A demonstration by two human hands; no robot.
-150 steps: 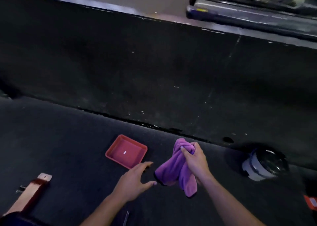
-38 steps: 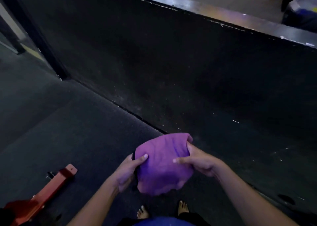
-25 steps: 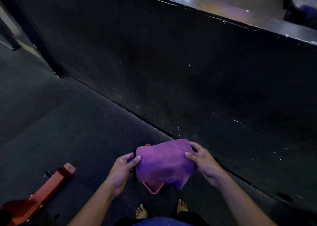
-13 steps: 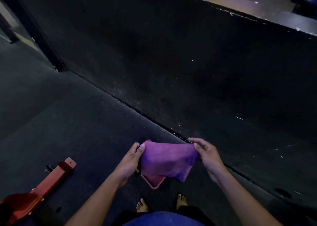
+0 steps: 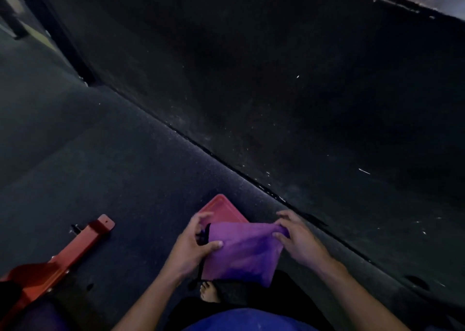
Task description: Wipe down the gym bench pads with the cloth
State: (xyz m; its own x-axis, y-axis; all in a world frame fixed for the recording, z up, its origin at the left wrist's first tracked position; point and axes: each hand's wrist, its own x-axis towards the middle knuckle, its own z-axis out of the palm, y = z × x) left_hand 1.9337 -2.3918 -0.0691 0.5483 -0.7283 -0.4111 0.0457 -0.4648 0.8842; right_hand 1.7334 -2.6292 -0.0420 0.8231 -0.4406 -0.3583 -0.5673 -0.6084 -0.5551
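Both hands hold the purple cloth (image 5: 242, 251) up at its 2 top corners — left hand (image 5: 192, 246) pinching with thumb and fingers, right hand (image 5: 297, 241) gripping the other end. Below the grip sits a red tray (image 5: 221, 208). Best to fold it flat into a firm pad before wiping — no bench pad shows yet

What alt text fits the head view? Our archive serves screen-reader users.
Two bare hands hold a purple cloth stretched between them, the left hand pinching its left edge and the right hand its right corner, above a red tray on dark gym flooring. A red metal frame lies to the left.
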